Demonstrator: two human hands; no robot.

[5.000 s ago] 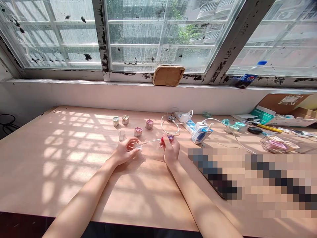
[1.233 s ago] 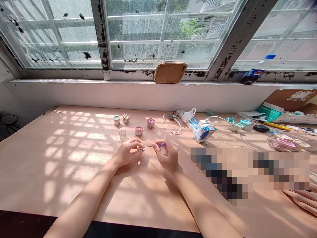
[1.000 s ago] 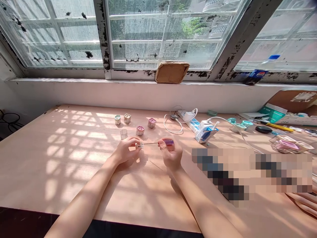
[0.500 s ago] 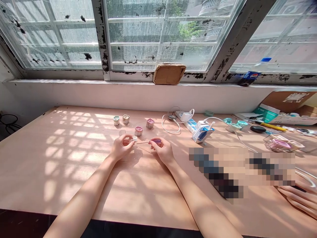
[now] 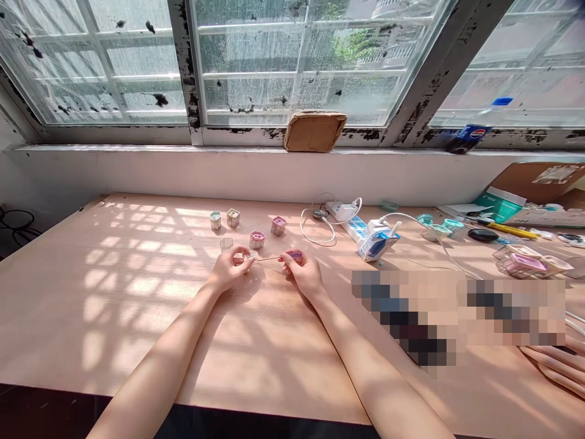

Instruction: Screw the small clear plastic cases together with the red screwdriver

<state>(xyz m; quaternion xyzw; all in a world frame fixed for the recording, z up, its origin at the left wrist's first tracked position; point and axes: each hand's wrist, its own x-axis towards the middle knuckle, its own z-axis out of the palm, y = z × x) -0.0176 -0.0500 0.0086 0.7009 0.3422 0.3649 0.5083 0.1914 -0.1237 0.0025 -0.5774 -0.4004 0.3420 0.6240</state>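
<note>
The right hand (image 5: 302, 272) pinches a purple-handled precision screwdriver (image 5: 293, 256), its thin shaft running level and pointing left into a small clear box (image 5: 252, 255) held in the left hand's (image 5: 230, 271) fingertips; a pink-topped box (image 5: 257, 240) stands just farther on the desk (image 5: 114, 305).

From where I stand, the slim purple-handled tool (image 5: 295, 256) is mostly buried in the right fingers (image 5: 286, 258), and the small clear piece (image 5: 251, 256) at the left fingers (image 5: 238, 259) is too tiny to make out. Well right of the fingers, a pixelated blur (image 5: 457, 317) hides part of the counter (image 5: 137, 353), and another person's fingers (image 5: 553, 366) run off the picture's edge.
</note>
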